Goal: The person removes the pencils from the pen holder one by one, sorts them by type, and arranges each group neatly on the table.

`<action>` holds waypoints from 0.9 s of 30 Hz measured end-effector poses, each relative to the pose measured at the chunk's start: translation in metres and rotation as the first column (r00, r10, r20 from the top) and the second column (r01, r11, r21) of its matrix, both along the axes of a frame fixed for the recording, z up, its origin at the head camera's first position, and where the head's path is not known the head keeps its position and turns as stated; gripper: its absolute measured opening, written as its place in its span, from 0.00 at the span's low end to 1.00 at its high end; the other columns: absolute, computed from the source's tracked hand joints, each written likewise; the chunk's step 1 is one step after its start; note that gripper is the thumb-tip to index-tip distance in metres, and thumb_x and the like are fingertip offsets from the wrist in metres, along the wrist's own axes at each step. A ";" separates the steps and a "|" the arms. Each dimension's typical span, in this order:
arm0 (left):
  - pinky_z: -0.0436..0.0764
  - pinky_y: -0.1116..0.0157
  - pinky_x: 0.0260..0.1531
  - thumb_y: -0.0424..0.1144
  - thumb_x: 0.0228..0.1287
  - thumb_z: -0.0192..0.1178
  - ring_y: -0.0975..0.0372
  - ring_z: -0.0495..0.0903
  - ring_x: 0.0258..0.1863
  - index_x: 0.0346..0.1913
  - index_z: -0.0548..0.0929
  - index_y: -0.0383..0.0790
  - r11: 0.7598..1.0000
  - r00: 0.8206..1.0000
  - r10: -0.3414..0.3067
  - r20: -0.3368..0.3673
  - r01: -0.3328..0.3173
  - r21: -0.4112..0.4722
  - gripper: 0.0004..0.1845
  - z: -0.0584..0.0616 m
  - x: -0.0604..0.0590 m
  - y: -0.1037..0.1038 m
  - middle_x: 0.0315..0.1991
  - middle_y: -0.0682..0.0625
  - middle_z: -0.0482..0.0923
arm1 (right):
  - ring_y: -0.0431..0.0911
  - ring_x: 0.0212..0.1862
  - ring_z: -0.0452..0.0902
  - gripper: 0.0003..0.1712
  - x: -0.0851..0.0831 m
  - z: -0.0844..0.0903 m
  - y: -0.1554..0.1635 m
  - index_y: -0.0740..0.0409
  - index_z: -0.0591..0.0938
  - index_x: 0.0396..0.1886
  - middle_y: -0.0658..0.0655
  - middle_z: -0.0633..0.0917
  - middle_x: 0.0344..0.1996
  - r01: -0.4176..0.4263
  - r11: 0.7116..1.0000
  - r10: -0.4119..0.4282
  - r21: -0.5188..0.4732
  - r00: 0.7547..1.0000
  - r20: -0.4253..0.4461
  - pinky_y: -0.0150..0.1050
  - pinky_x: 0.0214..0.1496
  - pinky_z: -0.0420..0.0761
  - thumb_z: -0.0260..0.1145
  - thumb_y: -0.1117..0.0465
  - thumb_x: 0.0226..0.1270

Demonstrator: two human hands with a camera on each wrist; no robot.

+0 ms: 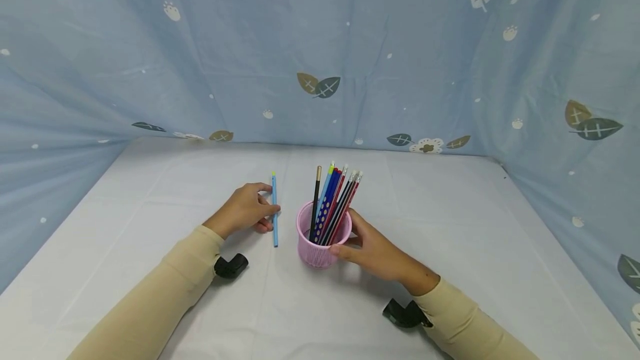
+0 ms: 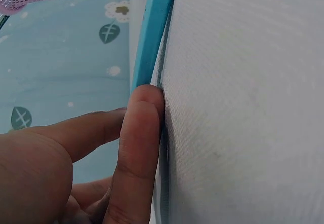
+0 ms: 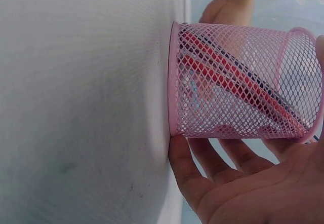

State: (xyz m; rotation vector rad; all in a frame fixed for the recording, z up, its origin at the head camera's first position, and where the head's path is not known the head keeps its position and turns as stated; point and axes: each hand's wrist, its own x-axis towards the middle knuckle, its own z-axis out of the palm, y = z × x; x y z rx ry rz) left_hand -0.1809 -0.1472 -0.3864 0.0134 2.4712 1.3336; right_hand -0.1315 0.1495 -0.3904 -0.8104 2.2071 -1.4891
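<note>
A light blue pencil (image 1: 275, 228) with a yellow-green end lies on the white table, left of the pink mesh pencil cup (image 1: 312, 255). My left hand (image 1: 247, 209) pinches the pencil near its middle, the fingers covering part of it; in the left wrist view its flat, unsharpened-looking end points to the cup. Upright on the table, the cup holds several pencils (image 1: 330, 210) in black, blue, red and dotted patterns, leaning to the right. From the right side my right hand (image 1: 375, 246) grips the cup, thumb by the rim and fingers along the mesh wall (image 3: 228, 82).
A white cloth (image 1: 440, 226) covers the table. Behind and at both sides hangs a blue curtain (image 1: 240, 43) printed with leaves and flowers. Dark devices (image 1: 407, 314) are worn at both wrists, over beige sleeves (image 1: 155, 293).
</note>
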 end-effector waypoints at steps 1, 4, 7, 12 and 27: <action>0.86 0.65 0.27 0.36 0.68 0.63 0.65 0.85 0.20 0.74 0.61 0.31 1.000 1.000 -0.004 0.000 0.004 -0.003 0.36 0.000 0.000 0.000 0.46 0.39 0.83 | 0.57 0.70 0.69 0.48 0.000 0.000 0.000 0.49 0.52 0.80 0.59 0.67 0.73 0.002 1.000 -0.002 0.001 1.000 0.000 0.57 0.70 0.71 0.68 0.51 0.69; 0.86 0.65 0.26 0.35 0.67 0.64 0.65 0.85 0.20 0.75 0.59 0.31 1.000 1.000 -0.011 0.002 0.011 -0.009 0.38 0.002 0.001 -0.001 0.45 0.39 0.83 | 0.56 0.71 0.69 0.48 0.000 0.001 0.000 0.47 0.52 0.80 0.57 0.67 0.73 0.007 1.000 -0.007 0.004 1.000 0.000 0.56 0.70 0.72 0.69 0.51 0.68; 0.86 0.65 0.26 0.34 0.66 0.65 0.65 0.85 0.20 0.76 0.58 0.32 1.000 1.000 -0.018 -0.004 0.018 -0.018 0.39 0.002 0.001 -0.001 0.44 0.40 0.83 | 0.56 0.71 0.69 0.48 0.001 0.001 0.000 0.48 0.52 0.79 0.57 0.67 0.73 0.005 1.000 -0.005 0.000 1.000 -0.003 0.56 0.70 0.72 0.69 0.52 0.68; 0.86 0.65 0.26 0.34 0.66 0.65 0.64 0.85 0.21 0.76 0.58 0.33 0.999 1.000 -0.027 -0.012 0.027 -0.028 0.39 0.002 0.001 -0.002 0.42 0.40 0.83 | 0.57 0.71 0.69 0.48 0.000 0.001 -0.001 0.48 0.52 0.80 0.57 0.67 0.73 0.006 1.000 -0.006 -0.002 1.000 0.000 0.57 0.70 0.72 0.69 0.52 0.68; 0.74 0.65 0.27 0.48 0.73 0.56 0.62 0.75 0.22 0.68 0.73 0.39 0.970 0.970 -0.052 -0.239 -0.007 -0.241 0.26 0.006 0.006 0.006 0.43 0.43 0.85 | 0.56 0.69 0.72 0.48 0.000 0.001 -0.001 0.47 0.53 0.79 0.56 0.68 0.72 0.013 1.000 -0.013 0.009 1.000 0.018 0.55 0.69 0.73 0.70 0.51 0.67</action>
